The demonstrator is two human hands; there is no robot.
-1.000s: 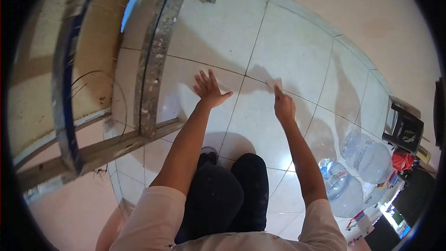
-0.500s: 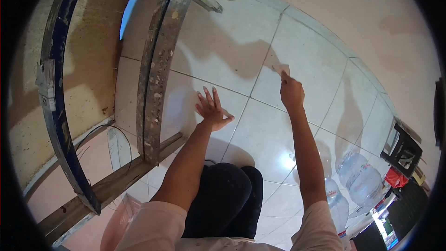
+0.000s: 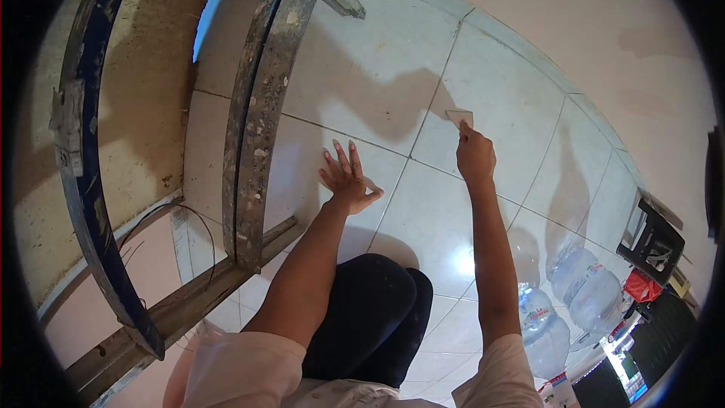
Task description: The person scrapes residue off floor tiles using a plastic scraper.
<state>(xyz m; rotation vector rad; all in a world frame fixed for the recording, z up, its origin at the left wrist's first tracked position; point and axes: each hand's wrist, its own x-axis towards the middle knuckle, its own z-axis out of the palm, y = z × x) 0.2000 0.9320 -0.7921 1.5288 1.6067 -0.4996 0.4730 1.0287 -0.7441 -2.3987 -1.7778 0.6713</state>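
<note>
My left hand (image 3: 349, 183) lies spread on the pale floor tiles (image 3: 434, 215), holding nothing. Ahead and to its right, my right hand (image 3: 476, 155) is closed around a small scraper (image 3: 461, 118). The scraper's flat, pale blade points away from me, at or just over the tile beyond a grout line; whether it touches cannot be made out. Its handle is hidden inside my fist. Shadows of my arm and the scraper fall across the tiles ahead.
A worn wooden frame (image 3: 260, 128) with flaking paint stands close on my left, and a dark curved bar (image 3: 91, 181) lies beyond it. Large clear water bottles (image 3: 585, 291) and a black stool (image 3: 655, 238) are at the right. A pink wall (image 3: 574, 0) borders the floor.
Both hands keep nearly the same places on the floor. The scraper's blade shows a little more fully above my right fist. My view has shifted slightly, and my knees appear further right.
</note>
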